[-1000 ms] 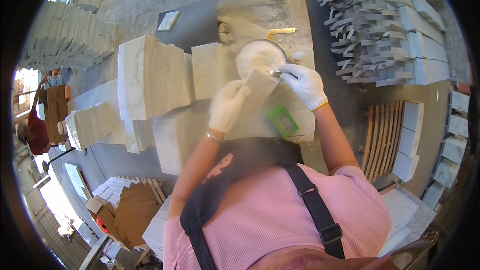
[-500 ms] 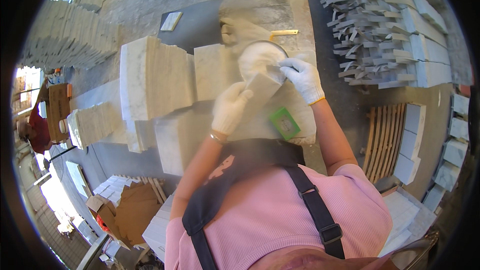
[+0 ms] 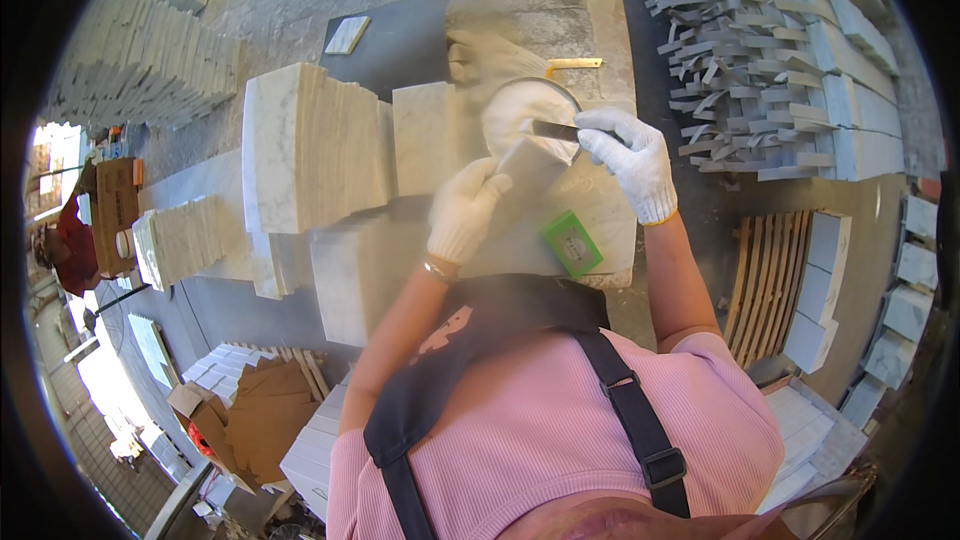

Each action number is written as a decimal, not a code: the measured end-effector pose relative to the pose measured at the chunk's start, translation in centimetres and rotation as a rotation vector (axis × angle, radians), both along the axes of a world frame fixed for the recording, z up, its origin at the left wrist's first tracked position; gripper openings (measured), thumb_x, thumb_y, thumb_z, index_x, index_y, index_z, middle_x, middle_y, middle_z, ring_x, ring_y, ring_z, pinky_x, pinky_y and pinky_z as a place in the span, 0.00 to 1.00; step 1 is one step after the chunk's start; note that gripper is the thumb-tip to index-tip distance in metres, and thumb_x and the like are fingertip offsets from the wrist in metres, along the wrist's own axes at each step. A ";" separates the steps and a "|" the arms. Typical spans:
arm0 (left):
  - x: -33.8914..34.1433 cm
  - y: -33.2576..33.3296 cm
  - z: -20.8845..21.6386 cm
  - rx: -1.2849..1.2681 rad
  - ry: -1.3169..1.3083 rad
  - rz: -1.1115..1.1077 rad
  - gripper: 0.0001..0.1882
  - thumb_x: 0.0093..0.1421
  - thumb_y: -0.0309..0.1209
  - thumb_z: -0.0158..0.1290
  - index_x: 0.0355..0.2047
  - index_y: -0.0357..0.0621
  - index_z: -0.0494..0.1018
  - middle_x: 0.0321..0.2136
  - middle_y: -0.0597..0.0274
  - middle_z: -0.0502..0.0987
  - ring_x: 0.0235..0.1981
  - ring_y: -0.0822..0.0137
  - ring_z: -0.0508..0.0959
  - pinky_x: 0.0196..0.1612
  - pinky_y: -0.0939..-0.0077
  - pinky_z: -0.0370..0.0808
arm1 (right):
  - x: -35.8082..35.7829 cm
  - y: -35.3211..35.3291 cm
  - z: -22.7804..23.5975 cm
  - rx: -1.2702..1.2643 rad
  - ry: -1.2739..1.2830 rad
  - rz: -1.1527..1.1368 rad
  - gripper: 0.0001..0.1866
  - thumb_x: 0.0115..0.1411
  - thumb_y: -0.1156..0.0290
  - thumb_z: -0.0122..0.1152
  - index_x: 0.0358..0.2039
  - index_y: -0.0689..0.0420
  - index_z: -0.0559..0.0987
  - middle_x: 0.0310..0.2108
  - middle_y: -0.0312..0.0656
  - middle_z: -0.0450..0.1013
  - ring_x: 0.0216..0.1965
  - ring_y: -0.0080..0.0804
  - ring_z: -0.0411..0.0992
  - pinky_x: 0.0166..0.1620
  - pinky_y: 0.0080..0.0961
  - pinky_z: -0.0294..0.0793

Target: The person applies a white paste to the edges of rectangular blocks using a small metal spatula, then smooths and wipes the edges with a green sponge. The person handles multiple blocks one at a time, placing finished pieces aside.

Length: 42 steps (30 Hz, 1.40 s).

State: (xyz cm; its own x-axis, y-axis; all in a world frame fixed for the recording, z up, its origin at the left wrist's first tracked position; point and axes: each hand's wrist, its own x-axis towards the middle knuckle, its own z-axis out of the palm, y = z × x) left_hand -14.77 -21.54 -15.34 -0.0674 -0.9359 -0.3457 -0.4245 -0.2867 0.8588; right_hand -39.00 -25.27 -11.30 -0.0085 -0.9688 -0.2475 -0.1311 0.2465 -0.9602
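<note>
My left hand [image 3: 463, 210], in a white knit glove, grips the edge of a pale stone tile [image 3: 524, 162], which is tilted on its edge. A putty knife [image 3: 553, 130] is pinched in the gloved fingers of my right hand [image 3: 634, 165]. Its dark blade points left, just above the tile, with some white paste at its tip. Behind them sits a round bowl of white paste [image 3: 508, 112], its near part hidden by the tile and blade. A green box-shaped block [image 3: 573, 244] lies on the work surface near my body.
Stacked marble tiles [image 3: 300, 150] stand left of my hands. Farther back lie a beige cloth or glove [image 3: 490, 58], a yellow-handled tool [image 3: 577, 63] and a dark sheet [image 3: 390, 45] bearing one small tile. Strapped stone stacks [image 3: 800, 70] and a wooden pallet [image 3: 768, 285] stand right. Another person [image 3: 75, 250] is far left.
My right hand has drawn slightly right and down from the bowl, bringing the putty knife's dark blade into clear view above the tile. The tile has tilted to show a narrower face.
</note>
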 end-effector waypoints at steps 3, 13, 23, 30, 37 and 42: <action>0.0 0.0 -0.1 -0.009 0.013 0.010 0.20 0.65 0.42 0.57 0.51 0.44 0.79 0.37 0.54 0.83 0.39 0.62 0.81 0.46 0.69 0.75 | 0.2 0.1 0.2 -0.112 0.082 0.050 0.11 0.63 0.78 0.65 0.45 0.61 0.85 0.35 0.34 0.81 0.32 0.16 0.72 0.36 0.15 0.72; -0.1 -0.1 0.2 -0.003 0.032 0.006 0.18 0.65 0.40 0.57 0.50 0.43 0.79 0.36 0.57 0.83 0.38 0.66 0.80 0.46 0.71 0.75 | 0.1 0.2 0.9 -0.283 0.275 0.088 0.10 0.61 0.78 0.66 0.43 0.60 0.86 0.40 0.42 0.83 0.42 0.26 0.80 0.48 0.22 0.77; 0.0 -0.2 -0.1 0.030 0.141 -0.011 0.18 0.66 0.39 0.56 0.50 0.42 0.79 0.35 0.59 0.82 0.37 0.68 0.78 0.45 0.72 0.74 | -0.5 0.3 0.5 -0.161 0.124 -0.002 0.10 0.62 0.79 0.67 0.44 0.62 0.86 0.40 0.36 0.82 0.36 0.19 0.76 0.41 0.17 0.75; -0.2 -0.4 -0.6 0.079 0.233 0.015 0.18 0.67 0.39 0.56 0.50 0.41 0.79 0.35 0.62 0.81 0.37 0.72 0.76 0.44 0.74 0.73 | -0.7 0.8 0.3 0.032 0.106 0.036 0.12 0.62 0.75 0.64 0.45 0.61 0.86 0.39 0.37 0.83 0.41 0.20 0.78 0.47 0.18 0.75; 0.3 -0.2 -1.0 0.139 0.302 0.054 0.19 0.67 0.39 0.57 0.50 0.37 0.79 0.37 0.62 0.82 0.38 0.75 0.76 0.44 0.77 0.74 | -3.2 1.4 -1.6 0.069 0.047 -0.052 0.11 0.62 0.73 0.64 0.43 0.62 0.85 0.35 0.36 0.81 0.36 0.18 0.75 0.41 0.18 0.72; 0.2 -0.1 -2.0 0.171 0.410 0.053 0.18 0.67 0.39 0.56 0.48 0.37 0.79 0.40 0.57 0.84 0.41 0.65 0.81 0.48 0.69 0.77 | -2.6 0.6 -5.7 -0.268 0.555 0.038 0.10 0.62 0.70 0.65 0.41 0.59 0.86 0.40 0.47 0.84 0.42 0.36 0.82 0.47 0.28 0.78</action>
